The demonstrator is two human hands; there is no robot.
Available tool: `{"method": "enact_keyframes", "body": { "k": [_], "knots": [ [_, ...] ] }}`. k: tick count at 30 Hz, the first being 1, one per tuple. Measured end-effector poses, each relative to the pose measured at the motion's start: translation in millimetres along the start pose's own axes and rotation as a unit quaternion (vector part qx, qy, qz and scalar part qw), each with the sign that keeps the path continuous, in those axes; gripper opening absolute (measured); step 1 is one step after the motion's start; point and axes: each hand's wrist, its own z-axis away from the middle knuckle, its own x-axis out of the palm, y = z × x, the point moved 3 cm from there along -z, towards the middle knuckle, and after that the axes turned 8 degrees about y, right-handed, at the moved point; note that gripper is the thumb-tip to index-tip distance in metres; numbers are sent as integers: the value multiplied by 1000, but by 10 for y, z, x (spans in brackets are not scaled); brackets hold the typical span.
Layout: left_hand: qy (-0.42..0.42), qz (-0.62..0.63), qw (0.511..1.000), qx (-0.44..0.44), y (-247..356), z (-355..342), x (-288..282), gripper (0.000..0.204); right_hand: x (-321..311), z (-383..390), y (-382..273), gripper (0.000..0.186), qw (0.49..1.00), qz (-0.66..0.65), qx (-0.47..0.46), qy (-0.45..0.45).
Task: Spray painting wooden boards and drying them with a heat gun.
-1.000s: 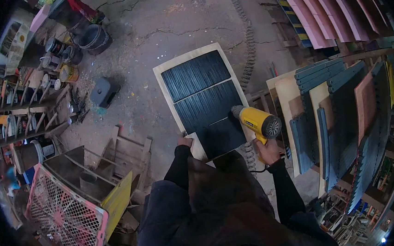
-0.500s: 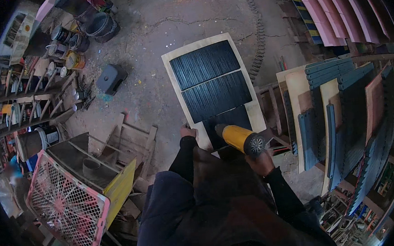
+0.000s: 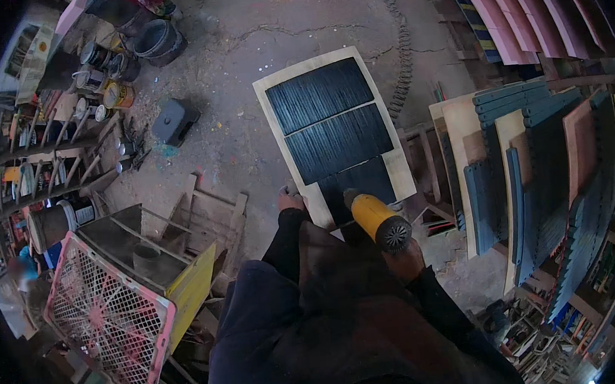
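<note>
A pale wooden board (image 3: 398,174) with rows of dark, ribbed black strips (image 3: 336,143) stretches out in front of me, its near end by my lap. My left hand (image 3: 291,199) grips the board's left edge close to its near corner, fingers partly hidden. In my right hand (image 3: 405,260) is a yellow heat gun (image 3: 373,216), its vented back end facing up toward me. The dark nozzle points over the nearest black section; whether it touches cannot be made out. What supports the board is hidden under it.
A pink-framed fan grille (image 3: 108,319) stands at left beside a yellow panel (image 3: 192,291). Farther off are a dark stool (image 3: 175,121), buckets (image 3: 158,43) and paint cans (image 3: 118,95). Upright boards with black strips (image 3: 480,178) fill the right, pink panels (image 3: 503,10) beyond. A coiled hose (image 3: 402,69) crosses the floor.
The heat gun has swung slightly: its back end moved left and nearer me, while its nozzle shifted a little right. My left hand stays on the board's edge.
</note>
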Motion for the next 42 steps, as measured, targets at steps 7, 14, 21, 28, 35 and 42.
{"method": "enact_keyframes", "body": {
  "k": [7, 14, 21, 28, 35, 42],
  "knots": [
    [-151, -8, 988, 16, -223, 145, -257, 44, 173, 126, 163, 23, 992, 67, 110, 10],
    [-258, -82, 961, 59, -638, 351, -458, 42, 305, 316, 473, 42, 974, 32, 225, 23],
    [-301, -110, 947, 26, -855, 266, -543, 37, 368, 362, 450, 42, 963, 5, 256, 80],
    [-300, -72, 951, 20, -700, 147, -776, 42, 177, 302, 131, 37, 962, -14, 255, 99],
    [-307, -94, 946, 38, -580, 168, -1033, 40, 208, 236, 122, 37, 965, 14, 238, 106],
    [-295, -76, 951, 60, -679, 147, -1001, 35, 188, 323, 313, 36, 964, 20, 235, 120]
  ]
}}
